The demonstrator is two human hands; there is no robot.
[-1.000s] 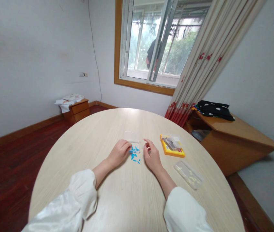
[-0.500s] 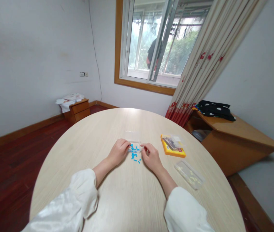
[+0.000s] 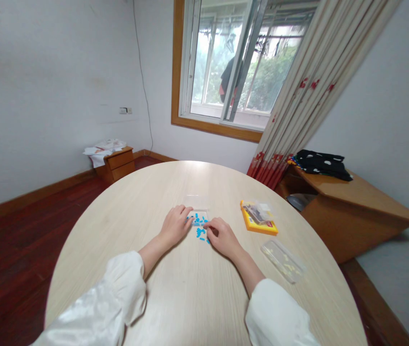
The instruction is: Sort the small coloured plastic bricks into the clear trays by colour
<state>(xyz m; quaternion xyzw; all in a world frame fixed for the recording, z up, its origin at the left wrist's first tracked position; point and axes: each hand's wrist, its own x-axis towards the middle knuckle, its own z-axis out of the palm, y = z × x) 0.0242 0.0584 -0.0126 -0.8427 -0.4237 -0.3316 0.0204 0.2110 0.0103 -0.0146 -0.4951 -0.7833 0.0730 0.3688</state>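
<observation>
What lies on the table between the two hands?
In the head view, small blue pieces lie scattered between the left hand and the right hand, some in a clear tray.

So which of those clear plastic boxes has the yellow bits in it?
The clear box nearest the right sleeve, beside the orange packet; the one between the hands holds blue pieces.
</observation>
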